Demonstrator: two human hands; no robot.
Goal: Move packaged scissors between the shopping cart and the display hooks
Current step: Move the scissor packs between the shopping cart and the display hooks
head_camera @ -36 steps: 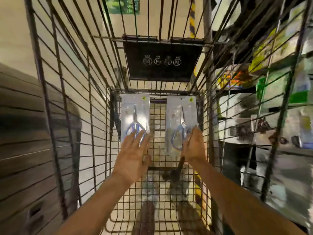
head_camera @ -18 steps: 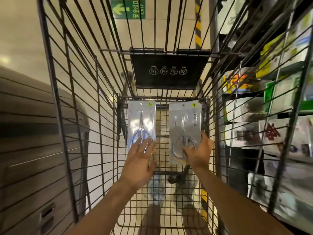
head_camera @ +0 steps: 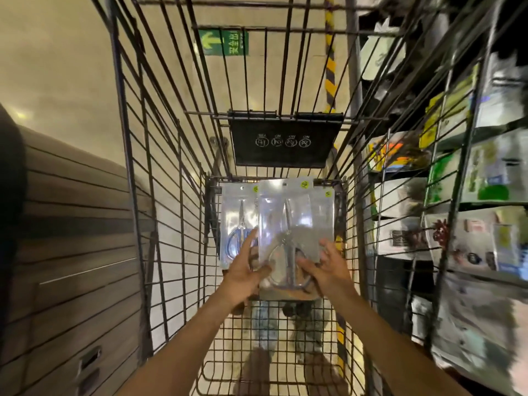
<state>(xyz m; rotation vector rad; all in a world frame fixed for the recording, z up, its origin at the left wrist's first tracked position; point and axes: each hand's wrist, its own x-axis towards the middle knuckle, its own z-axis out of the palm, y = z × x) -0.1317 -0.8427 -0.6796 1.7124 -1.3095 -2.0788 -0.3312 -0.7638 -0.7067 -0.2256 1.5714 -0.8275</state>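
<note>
I look down into a wire shopping cart point(head_camera: 127, 172). A clear packaged pair of scissors with silver handles point(head_camera: 288, 224) is held up over the middle of the cart floor. My left hand point(head_camera: 243, 274) grips its lower left edge and my right hand point(head_camera: 331, 271) grips its lower right corner. A second package with blue-handled scissors point(head_camera: 238, 224) lies on the cart floor to the left, partly under my left index finger. Behind the held package, the edge of a third package point(head_camera: 328, 212) shows on the right.
A black child-seat flap point(head_camera: 285, 144) hangs at the cart's far end. Shelves and hooks with packaged goods point(head_camera: 485, 181) run along the right, blurred. A dark slatted wall point(head_camera: 71, 252) stands at the left. My shoes point(head_camera: 285, 332) show through the cart floor.
My right hand has lifted the right-hand scissors package and brought it to the middle. My left hand left the blue-handled package and took hold of the lifted one. The camera tilted down.
</note>
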